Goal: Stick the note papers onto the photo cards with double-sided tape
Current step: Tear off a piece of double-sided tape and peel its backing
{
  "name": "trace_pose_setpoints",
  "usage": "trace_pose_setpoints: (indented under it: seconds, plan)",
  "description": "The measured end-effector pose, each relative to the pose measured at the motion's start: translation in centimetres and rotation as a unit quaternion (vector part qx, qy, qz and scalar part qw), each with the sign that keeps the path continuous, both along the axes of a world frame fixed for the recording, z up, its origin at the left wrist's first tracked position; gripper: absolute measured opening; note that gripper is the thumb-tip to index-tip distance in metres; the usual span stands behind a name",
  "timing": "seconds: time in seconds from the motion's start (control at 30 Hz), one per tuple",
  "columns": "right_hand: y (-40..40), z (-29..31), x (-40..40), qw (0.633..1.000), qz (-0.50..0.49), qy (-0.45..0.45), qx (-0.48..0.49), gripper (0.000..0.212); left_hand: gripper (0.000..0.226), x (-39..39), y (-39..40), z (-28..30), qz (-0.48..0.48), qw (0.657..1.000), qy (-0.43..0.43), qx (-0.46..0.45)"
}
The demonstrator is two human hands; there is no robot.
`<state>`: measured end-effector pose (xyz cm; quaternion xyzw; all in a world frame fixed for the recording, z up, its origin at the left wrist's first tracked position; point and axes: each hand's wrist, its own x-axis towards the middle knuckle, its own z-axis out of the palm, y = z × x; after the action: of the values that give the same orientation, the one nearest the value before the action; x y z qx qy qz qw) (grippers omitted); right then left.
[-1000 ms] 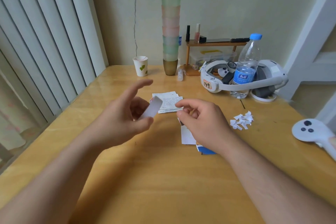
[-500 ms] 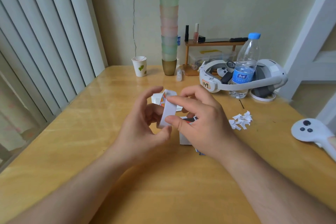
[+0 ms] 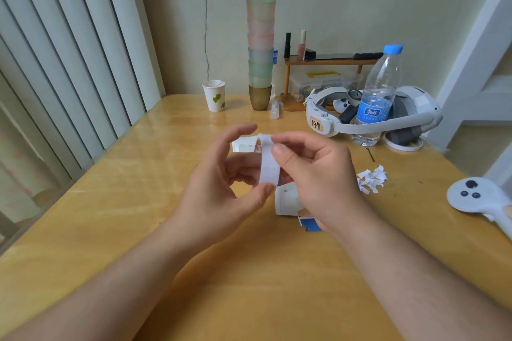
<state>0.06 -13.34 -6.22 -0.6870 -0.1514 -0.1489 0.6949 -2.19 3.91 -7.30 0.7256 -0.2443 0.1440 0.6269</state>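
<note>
Pale walls and vertical blinds (image 3: pixel 63 63) frame a wooden table (image 3: pixel 138 202) where a person's two bare hands meet above its middle. Raised off the surface, the left hand (image 3: pixel 219 191) curls thumb and fingers around the lower end of a white card (image 3: pixel 268 162) held nearly upright, while the right hand (image 3: pixel 318 177) pinches the card's top edge between thumb and forefinger. Just beneath the right hand, more photo cards (image 3: pixel 288 201) lie on the table; a stack of note papers (image 3: pixel 243 145) sits behind the hands. Peeled paper scraps (image 3: pixel 371 178) lie to the right, near a white controller (image 3: pixel 476 199). Farther off stand a water bottle (image 3: pixel 378 97), a headset (image 3: pixel 371 115) and stacked cups (image 3: pixel 260 44).
</note>
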Motion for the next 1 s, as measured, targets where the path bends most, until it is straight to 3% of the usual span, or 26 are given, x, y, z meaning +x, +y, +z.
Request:
trace_pose_setpoints:
  seconds: [0.1,0.23,0.3,0.4,0.57,0.83,1.0]
  plan:
    - [0.1,0.4,0.0,0.998,-0.004,0.036,0.057,0.011,0.071,-0.2,0.1,-0.1,0.035,0.999,0.010,0.010]
    - [0.1,0.5,0.2,0.990,0.017,0.078,0.114,0.010,0.038,-0.3,-0.1,-0.3,0.064,0.996,0.036,0.058]
    - [0.0,0.3,0.2,0.996,0.009,0.066,0.065,0.015,0.030,-0.2,-0.1,-0.4,0.068,0.995,0.044,0.051]
    - [-0.4,-0.3,0.2,0.995,-0.028,-0.005,-0.095,0.020,0.027,0.3,0.1,-0.6,0.077,0.996,0.046,0.025]
    - [-0.2,-1.2,0.2,0.952,-0.098,-0.138,-0.256,0.041,0.029,0.5,0.2,-0.4,0.086,0.994,0.064,-0.002]
    - [-0.3,-1.2,0.4,0.937,-0.124,-0.213,-0.247,0.021,0.028,0.2,-0.2,-0.2,0.127,0.991,0.045,-0.006]
    - [-0.2,-0.9,0.4,0.958,-0.098,-0.169,-0.208,0.014,0.027,0.2,-0.1,-0.3,0.129,0.991,0.033,0.019]
